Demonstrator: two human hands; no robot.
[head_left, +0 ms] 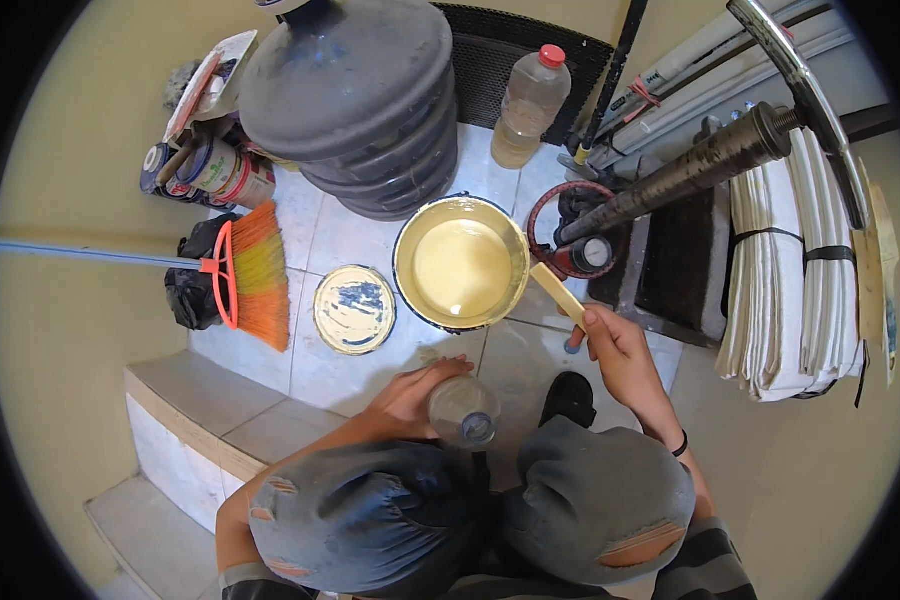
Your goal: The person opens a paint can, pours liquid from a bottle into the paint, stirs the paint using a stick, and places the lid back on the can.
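Note:
My left hand (410, 398) is wrapped round a clear plastic bottle (455, 400), its neck pointing up toward me. In my right hand (625, 362) is a flat wooden stick (558, 293), gripped at its lower end. The stick's far tip is beside the right rim of an open paint can (402, 285); whether it touches the rim I cannot tell. Cream-coloured paint (458, 262) lies inside the can. To the can's left, a round lid (354, 309) smeared with cream and dark blue paint rests on the tiles.
Behind the can stands a big dark water jug (355, 110), with a red-capped bottle (532, 105) to its right. An orange broom (255, 280) and stacked paint tins (215, 170) are at left. A metal pump (690, 170) and folded white sheets (795, 270) stand at right. Tiled steps (200, 400) rise at lower left.

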